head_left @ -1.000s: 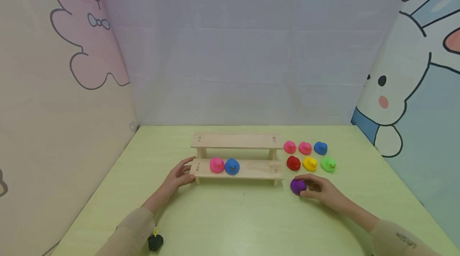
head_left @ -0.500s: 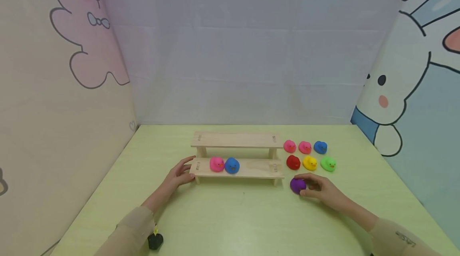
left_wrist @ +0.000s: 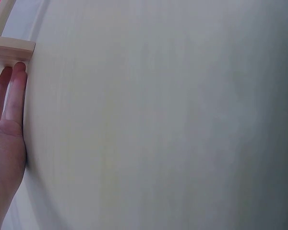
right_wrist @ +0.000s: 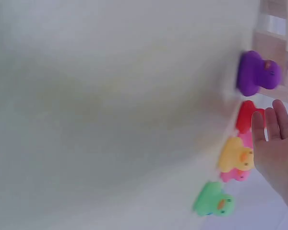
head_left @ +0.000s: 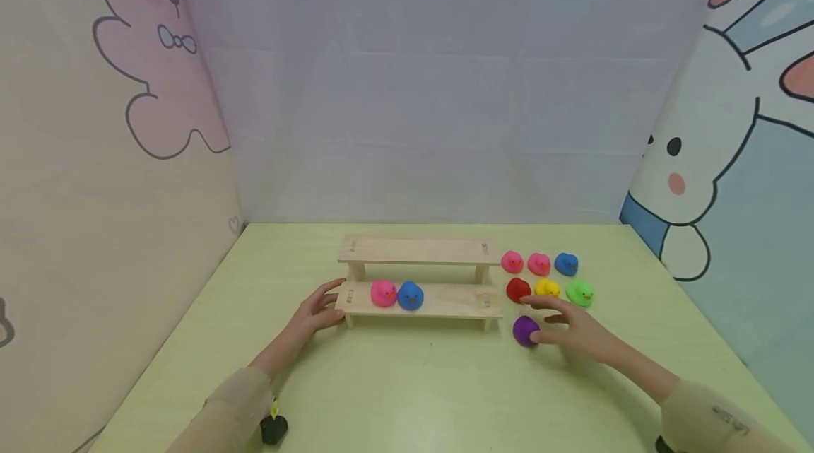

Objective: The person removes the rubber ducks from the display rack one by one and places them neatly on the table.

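A two-step wooden stand (head_left: 454, 299) bears a pink duck (head_left: 384, 292) and a blue duck (head_left: 410, 295) on its lower step. At the stand's left end, my left hand (head_left: 316, 309) touches the edge with nearly straight fingers; in the left wrist view the fingertips lie right at the wood (left_wrist: 12, 47). A purple toy duck (head_left: 524, 331) sits on the table just right of the stand. My right hand (head_left: 584, 331) is spread beside it, thumb tip overlapping it in the head view. The right wrist view shows straight fingers apart from the purple duck (right_wrist: 251, 74).
Behind the right hand stand a red duck (head_left: 518, 290), a yellow duck (head_left: 547, 287) and a green duck (head_left: 580, 292). Farther back are two pink ducks (head_left: 539, 263) and a blue duck (head_left: 567, 263). A black object (head_left: 274, 430) lies by the left sleeve.
My right hand has loosened from the purple duck: its fingers have spread and moved up and back, off the duck's top. The left hand has stayed at the stand.
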Demonstrator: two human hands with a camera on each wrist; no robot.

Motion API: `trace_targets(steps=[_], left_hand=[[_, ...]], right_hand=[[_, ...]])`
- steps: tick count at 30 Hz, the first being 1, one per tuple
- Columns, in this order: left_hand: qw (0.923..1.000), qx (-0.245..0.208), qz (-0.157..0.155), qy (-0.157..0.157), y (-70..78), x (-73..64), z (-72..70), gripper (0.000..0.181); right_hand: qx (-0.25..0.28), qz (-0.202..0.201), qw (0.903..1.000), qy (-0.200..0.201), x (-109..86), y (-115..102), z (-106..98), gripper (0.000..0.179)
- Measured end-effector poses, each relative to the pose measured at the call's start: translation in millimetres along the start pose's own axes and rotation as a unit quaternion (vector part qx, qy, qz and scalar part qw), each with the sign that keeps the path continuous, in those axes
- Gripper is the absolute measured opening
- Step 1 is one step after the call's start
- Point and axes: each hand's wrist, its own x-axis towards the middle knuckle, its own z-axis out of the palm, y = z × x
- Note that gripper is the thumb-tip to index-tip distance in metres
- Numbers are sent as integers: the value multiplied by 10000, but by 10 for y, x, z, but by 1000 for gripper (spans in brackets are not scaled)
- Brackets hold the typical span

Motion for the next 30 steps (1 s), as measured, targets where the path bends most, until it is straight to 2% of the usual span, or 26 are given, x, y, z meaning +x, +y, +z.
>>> trace_targets(steps=[4, 8, 15, 22, 30], left_hand=[[9999, -1, -98, 20, 22, -7, 7, 63], [9998, 16, -174, 34, 36, -13, 8, 63], [9998, -3, -182, 20, 16, -3, 1, 63], [9999, -2, -115, 0, 9, 6, 4, 62], [9998, 22, -213, 33, 27, -8, 0, 62]], right_hand=[[-215, -208, 9993, 231, 71, -205, -112, 57], [-176, -575, 9974, 396, 168, -381, -195, 55], [-214, -1081, 9927, 490, 374, -608, -229, 55], [233, -1460, 9885, 309, 585, -773, -79, 58], [657, -1429, 9875, 62, 782, -952, 201, 55]])
